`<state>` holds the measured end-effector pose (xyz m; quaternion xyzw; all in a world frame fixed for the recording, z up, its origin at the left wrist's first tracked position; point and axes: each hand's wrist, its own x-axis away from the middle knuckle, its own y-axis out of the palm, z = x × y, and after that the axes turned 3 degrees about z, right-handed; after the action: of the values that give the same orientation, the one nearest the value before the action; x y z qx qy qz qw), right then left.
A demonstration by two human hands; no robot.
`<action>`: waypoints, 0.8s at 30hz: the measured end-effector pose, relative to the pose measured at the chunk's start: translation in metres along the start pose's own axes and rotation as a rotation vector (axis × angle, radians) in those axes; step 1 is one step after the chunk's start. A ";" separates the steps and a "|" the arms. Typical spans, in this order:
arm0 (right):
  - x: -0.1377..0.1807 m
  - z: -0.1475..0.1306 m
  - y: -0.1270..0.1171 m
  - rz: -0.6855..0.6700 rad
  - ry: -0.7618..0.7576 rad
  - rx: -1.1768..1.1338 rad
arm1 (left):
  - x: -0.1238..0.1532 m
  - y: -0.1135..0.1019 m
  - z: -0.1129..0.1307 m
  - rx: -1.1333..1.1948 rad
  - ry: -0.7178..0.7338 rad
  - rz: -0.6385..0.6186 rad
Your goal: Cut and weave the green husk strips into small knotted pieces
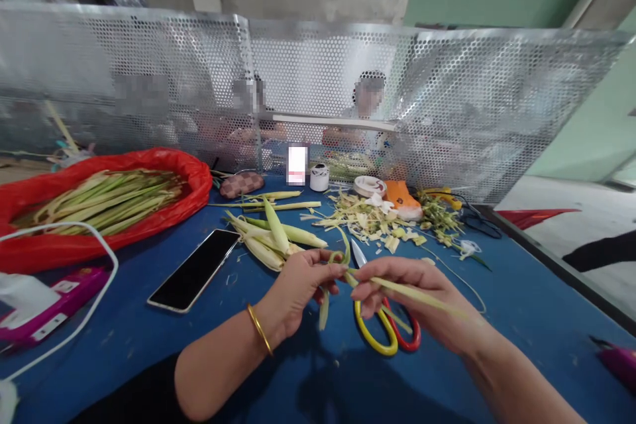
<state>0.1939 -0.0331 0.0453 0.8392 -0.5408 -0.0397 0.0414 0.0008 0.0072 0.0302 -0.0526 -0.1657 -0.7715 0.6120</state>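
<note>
Over the middle of the blue table, my left hand (311,278) pinches a small folded piece of green leaf strip (346,245) between thumb and fingers. One strip end hangs down below these fingers. Close beside it, my right hand (407,288) is closed on a long pale leaf strip (415,294) that runs back over the hand. The strips meet between my fingertips, where the fold is partly hidden. Beneath my right hand lie scissors (376,338) with one yellow and one red handle, blades pointing away. Husk-like leaf bundles (278,238) rest just beyond my left hand.
On the left are a red plastic bag (199,175) of long leaf strips, a phone (196,271), and a purple power strip (74,291) with a white cable. Leaf scraps (362,215), a tape roll (369,186) and an orange packet (401,195) lie before a perforated metal screen (318,66).
</note>
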 end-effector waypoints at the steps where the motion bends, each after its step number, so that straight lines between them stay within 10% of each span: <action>1: -0.001 0.002 0.000 0.041 -0.015 0.040 | 0.000 0.000 0.000 -0.011 0.009 -0.001; 9: -0.008 0.008 0.007 0.515 -0.478 0.476 | 0.004 0.004 0.003 -0.118 0.033 0.027; 24: -0.008 0.018 0.005 0.259 -0.150 0.829 | -0.004 0.003 -0.009 -0.341 0.209 0.121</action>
<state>0.1840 -0.0285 0.0278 0.7051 -0.6132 0.1252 -0.3335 0.0055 0.0073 0.0208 -0.0850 0.0349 -0.7516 0.6532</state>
